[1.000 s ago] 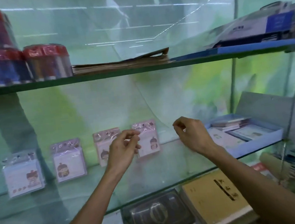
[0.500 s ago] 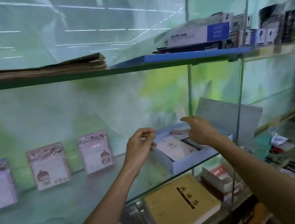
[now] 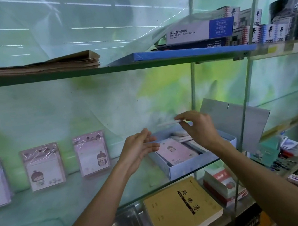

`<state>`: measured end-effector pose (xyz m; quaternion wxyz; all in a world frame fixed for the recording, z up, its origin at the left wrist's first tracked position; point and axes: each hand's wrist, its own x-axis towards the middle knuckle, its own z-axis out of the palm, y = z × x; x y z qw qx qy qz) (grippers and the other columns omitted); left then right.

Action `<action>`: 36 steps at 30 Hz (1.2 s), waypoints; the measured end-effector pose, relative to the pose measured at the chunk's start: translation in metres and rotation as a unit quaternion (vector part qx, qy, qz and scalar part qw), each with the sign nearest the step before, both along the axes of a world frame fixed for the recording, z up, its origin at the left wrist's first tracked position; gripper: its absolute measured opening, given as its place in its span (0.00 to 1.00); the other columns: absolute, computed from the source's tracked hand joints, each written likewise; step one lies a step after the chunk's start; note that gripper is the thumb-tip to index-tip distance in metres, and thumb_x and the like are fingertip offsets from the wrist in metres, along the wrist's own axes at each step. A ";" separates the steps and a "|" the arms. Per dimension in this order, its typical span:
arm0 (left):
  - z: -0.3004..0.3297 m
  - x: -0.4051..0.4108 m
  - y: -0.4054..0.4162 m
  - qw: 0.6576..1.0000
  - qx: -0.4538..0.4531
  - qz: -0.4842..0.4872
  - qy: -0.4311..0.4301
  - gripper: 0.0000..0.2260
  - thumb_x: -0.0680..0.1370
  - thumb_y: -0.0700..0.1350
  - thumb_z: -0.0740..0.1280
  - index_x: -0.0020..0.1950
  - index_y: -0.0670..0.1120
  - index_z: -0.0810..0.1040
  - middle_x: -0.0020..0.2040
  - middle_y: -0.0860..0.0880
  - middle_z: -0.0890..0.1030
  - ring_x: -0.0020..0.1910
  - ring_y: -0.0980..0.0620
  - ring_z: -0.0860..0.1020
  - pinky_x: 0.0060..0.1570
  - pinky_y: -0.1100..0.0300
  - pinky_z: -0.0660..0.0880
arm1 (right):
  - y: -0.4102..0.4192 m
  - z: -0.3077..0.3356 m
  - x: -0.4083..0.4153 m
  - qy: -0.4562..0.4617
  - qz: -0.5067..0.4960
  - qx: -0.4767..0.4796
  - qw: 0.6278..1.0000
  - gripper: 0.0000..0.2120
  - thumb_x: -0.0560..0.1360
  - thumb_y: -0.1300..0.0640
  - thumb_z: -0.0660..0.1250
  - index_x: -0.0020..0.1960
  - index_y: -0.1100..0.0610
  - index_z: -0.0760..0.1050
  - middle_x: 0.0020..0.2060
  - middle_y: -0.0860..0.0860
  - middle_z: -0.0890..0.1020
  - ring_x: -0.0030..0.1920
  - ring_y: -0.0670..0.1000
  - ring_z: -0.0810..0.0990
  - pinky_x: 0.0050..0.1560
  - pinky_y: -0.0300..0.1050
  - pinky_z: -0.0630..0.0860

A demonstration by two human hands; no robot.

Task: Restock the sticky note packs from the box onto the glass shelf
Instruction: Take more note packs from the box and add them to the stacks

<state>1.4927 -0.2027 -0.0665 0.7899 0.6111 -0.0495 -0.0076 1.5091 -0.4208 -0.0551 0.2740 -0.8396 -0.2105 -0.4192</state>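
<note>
Glass shelf (image 3: 66, 213) spans frame. Blue box (image 3: 197, 165) at 4 o'clock on it, packs inside. Three packs (image 3: 91, 153) upright at 9 o'clock. Right hand (image 3: 200, 129) pinches thin pack (image 3: 168, 123) edge-on above box. Left hand (image 3: 139, 148) empty, fingers straight, just beside.

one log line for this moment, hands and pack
step: pack lifted from box | right hand: pinches sticky note pack edge-on above box | left hand: open, empty, beside box | shelf: three packs standing
</note>
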 end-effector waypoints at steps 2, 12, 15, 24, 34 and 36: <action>0.003 0.002 0.006 0.999 -0.043 -0.009 0.032 0.17 0.82 0.50 0.63 0.55 0.35 0.75 0.47 0.37 0.82 0.36 0.42 0.82 0.40 0.53 0.82 | 0.010 0.001 -0.008 -0.030 0.064 0.004 0.998 0.11 0.72 0.68 0.69 0.50 0.56 0.83 0.52 0.48 0.85 0.55 0.45 0.80 0.56 0.30 0.71; 0.007 -0.011 0.045 0.999 -0.015 0.035 -0.029 0.09 0.77 0.39 0.69 0.56 0.39 0.79 0.44 0.43 0.85 0.35 0.49 0.82 0.36 0.55 0.80 | 0.054 -0.017 -0.018 -0.038 0.187 -0.018 0.981 0.20 0.72 0.74 0.62 0.57 0.58 0.81 0.63 0.49 0.79 0.70 0.46 0.71 0.69 0.40 0.69; 0.007 -0.017 0.065 0.996 -0.007 0.066 -0.058 0.09 0.76 0.39 0.70 0.56 0.44 0.79 0.45 0.45 0.85 0.39 0.47 0.83 0.43 0.50 0.80 | 0.065 -0.012 -0.020 -0.009 0.156 0.022 0.987 0.29 0.70 0.76 0.56 0.62 0.53 0.78 0.67 0.45 0.75 0.69 0.45 0.71 0.67 0.38 0.70; 0.003 -0.043 0.127 0.987 0.041 0.120 -0.097 0.08 0.76 0.40 0.70 0.55 0.45 0.81 0.50 0.41 0.84 0.40 0.43 0.80 0.42 0.46 0.78 | 0.128 0.017 -0.034 0.089 0.165 0.191 0.963 0.12 0.80 0.59 0.62 0.60 0.51 0.77 0.54 0.42 0.82 0.52 0.37 0.79 0.50 0.28 0.73; -0.007 -0.088 0.213 0.973 0.128 0.166 -0.095 0.09 0.75 0.40 0.73 0.53 0.48 0.80 0.43 0.46 0.87 0.43 0.47 0.84 0.52 0.49 0.78 | 0.237 0.030 -0.051 0.153 0.179 0.092 0.967 0.05 0.76 0.59 0.68 0.48 0.53 0.82 0.40 0.45 0.83 0.42 0.46 0.80 0.41 0.30 0.71; -0.009 -0.098 0.237 0.967 0.153 0.180 -0.100 0.08 0.75 0.40 0.72 0.53 0.47 0.80 0.43 0.46 0.87 0.46 0.44 0.84 0.52 0.48 0.78 | 0.262 0.028 -0.056 0.162 0.187 0.082 0.965 0.04 0.75 0.60 0.68 0.47 0.55 0.82 0.39 0.46 0.83 0.40 0.47 0.79 0.38 0.26 0.69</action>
